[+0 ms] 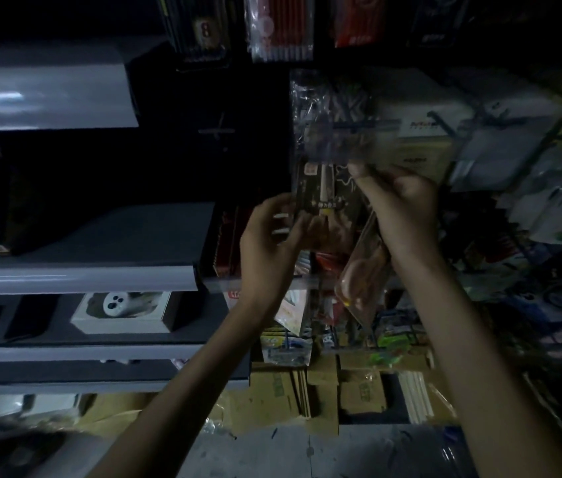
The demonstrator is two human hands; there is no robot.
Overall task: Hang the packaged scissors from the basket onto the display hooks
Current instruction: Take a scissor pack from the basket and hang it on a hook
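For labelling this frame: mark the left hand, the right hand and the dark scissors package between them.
left hand (269,236): head view, middle of the hand.
right hand (402,205): head view, back of the hand.
dark scissors package (322,196): head view, printed front of the card.

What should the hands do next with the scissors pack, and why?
Probably nudge the scissors pack up toward the hanging packs to hook its top. The left hand and right hand both hold it just below them; it seems not hung yet.
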